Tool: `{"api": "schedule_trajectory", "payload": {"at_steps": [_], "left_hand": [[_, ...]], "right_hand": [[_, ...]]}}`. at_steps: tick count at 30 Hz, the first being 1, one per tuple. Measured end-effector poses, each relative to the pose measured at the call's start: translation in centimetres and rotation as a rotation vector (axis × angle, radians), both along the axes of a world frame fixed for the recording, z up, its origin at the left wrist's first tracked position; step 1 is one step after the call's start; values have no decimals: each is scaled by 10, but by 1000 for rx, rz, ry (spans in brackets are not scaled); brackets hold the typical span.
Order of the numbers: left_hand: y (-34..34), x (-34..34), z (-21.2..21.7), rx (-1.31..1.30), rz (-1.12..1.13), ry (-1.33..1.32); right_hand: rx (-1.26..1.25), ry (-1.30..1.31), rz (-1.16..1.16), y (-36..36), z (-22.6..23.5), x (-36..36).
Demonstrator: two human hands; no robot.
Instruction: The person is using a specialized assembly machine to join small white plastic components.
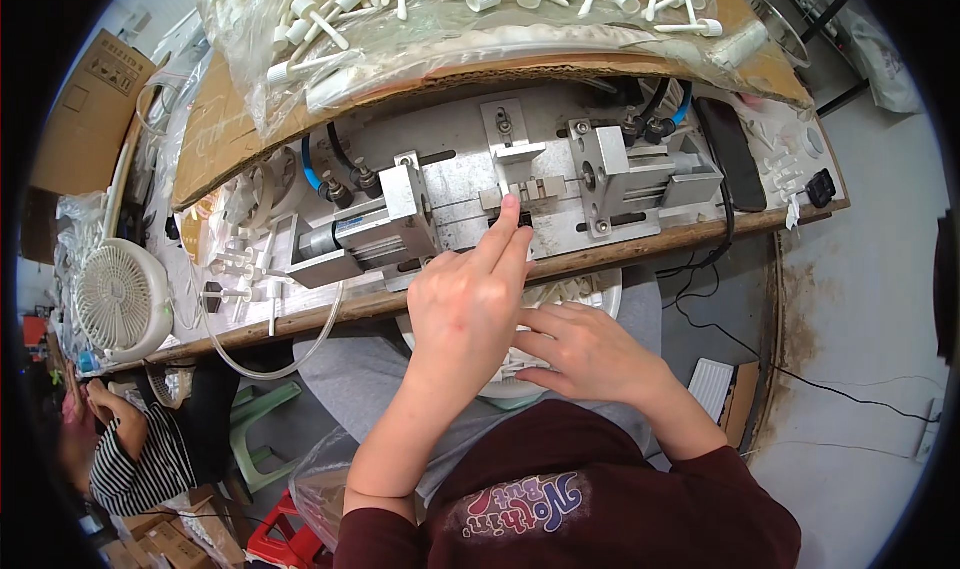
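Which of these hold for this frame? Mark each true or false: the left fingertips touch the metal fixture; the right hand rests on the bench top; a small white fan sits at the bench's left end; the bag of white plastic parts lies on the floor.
1. The left hand has fingertips on the metal fixture: true.
2. The right hand rests on the bench top: false; it is below the bench edge, at a white bowl on the lap.
3. A white fan sits at the left end: true.
4. The bag of white plastic parts lies on the floor: false; it rests on cardboard above the fixture.
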State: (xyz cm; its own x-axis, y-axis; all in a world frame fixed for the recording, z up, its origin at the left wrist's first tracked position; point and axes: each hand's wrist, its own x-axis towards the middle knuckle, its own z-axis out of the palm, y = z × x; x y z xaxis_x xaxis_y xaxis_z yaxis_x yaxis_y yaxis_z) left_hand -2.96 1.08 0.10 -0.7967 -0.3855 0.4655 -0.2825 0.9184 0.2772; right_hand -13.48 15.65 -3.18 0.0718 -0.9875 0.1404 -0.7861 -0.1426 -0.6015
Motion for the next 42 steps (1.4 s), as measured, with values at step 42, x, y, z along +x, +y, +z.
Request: {"api": "schedule_trajectory", "payload": {"at_steps": [42], "left_hand": [[45, 67, -35, 499, -373, 32]], "right_hand": [[-141, 589, -301, -200, 140, -160]]}}
